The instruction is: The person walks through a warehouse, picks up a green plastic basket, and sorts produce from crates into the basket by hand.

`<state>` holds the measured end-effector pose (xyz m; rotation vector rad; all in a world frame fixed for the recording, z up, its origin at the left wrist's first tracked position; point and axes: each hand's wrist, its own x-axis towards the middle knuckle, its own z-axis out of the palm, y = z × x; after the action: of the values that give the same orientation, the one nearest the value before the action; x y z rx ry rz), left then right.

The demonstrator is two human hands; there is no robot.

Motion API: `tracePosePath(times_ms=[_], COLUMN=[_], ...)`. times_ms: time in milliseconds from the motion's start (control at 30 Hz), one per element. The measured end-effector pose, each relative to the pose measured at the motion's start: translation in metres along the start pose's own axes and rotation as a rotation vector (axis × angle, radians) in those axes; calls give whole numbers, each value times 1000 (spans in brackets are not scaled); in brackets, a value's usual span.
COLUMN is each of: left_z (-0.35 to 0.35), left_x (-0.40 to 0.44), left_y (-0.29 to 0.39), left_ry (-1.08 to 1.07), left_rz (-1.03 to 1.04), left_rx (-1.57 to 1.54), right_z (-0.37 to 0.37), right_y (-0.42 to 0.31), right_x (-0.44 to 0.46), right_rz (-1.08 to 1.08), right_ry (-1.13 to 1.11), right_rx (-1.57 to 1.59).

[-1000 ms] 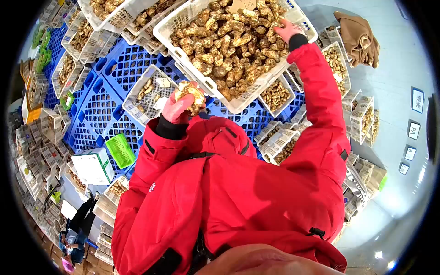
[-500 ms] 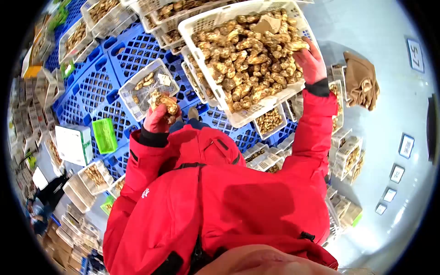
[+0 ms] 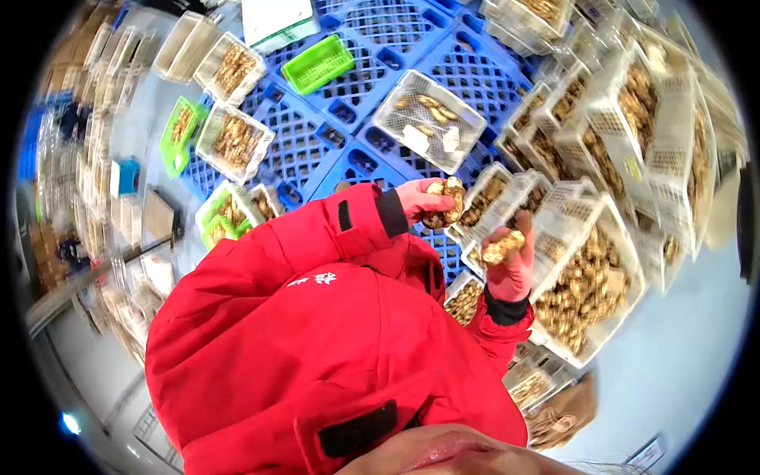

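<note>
My left hand (image 3: 413, 198) is closed around a clump of brown-and-white mushrooms (image 3: 446, 203), above the edge of the blue pallet. Close by on its right, my right hand (image 3: 513, 273) is raised with a single pale mushroom (image 3: 503, 247) gripped in its fingers. Beside the right wrist stands a big white crate (image 3: 638, 273) heaped with mushrooms (image 3: 584, 289). Beyond my left hand, a shallow white crate (image 3: 393, 101) holds a few mushrooms (image 3: 437, 109) and pale scraps at its near side.
The blue pallet (image 3: 340, 166) carries a green basket (image 3: 318, 65) and a white box (image 3: 277, 22). Stacked mushroom crates (image 3: 617, 119) crowd the right. More crates (image 3: 235, 144) and green baskets (image 3: 180, 136) stand at left. A brown cloth (image 3: 564, 412) lies low on the right.
The view has swung round to the left. My right hand has left the heaped crate holding a mushroom and come close to my left hand, which still holds its mushrooms.
</note>
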<state>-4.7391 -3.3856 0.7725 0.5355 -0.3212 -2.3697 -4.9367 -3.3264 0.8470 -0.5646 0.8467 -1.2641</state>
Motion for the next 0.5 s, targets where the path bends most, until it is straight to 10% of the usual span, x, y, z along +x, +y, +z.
tracePosePath(times_ms=[500], left_z=[-200], left_x=[-303], left_y=[126], left_ry=[526], left_rz=[820], left_rx=[-281], right_z=[297], right_y=[242], right_x=[131], right_rz=[756], right_ry=[-651], right_rx=[4])
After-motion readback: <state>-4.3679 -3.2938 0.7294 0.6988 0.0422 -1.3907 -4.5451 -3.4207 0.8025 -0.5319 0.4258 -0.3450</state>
